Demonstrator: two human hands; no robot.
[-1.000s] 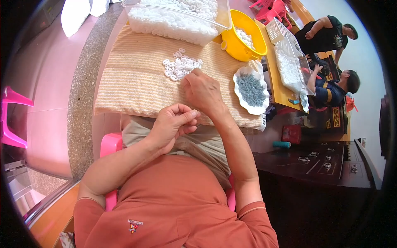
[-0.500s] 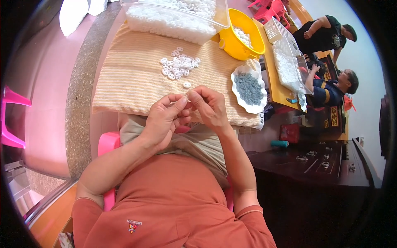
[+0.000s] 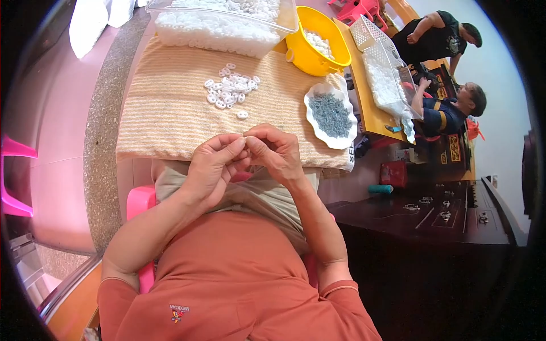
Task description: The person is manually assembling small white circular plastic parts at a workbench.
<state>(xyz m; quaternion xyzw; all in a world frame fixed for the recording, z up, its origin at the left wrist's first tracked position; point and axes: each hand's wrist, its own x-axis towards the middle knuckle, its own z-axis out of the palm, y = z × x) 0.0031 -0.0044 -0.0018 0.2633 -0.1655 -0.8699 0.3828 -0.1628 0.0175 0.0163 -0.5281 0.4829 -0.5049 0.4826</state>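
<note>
My left hand (image 3: 211, 166) and my right hand (image 3: 277, 154) meet over the near edge of a striped towel (image 3: 165, 105). Thumb and forefinger of each are pinched together, tip to tip; whatever sits between them is too small and covered to make out. Just beyond the fingertips lies a single white oval plastic piece with two holes (image 3: 242, 115). Farther off is a loose pile of similar white pieces (image 3: 230, 91). To the right of my hands, a white wavy-rimmed dish (image 3: 314, 126) holds many small grey-blue bits (image 3: 333, 115).
A clear tub (image 3: 267, 51) full of white pieces stands at the towel's far edge, beside a yellow basin (image 3: 296, 42). At right, another table carries a clear bin (image 3: 412, 94) of white pieces, with two people near it. A pink stool (image 3: 16, 149) is far left.
The whole view has shifted slightly, so the table items appear farther left. My hands stay pinched together, with only a small change in how the fingers sit.
</note>
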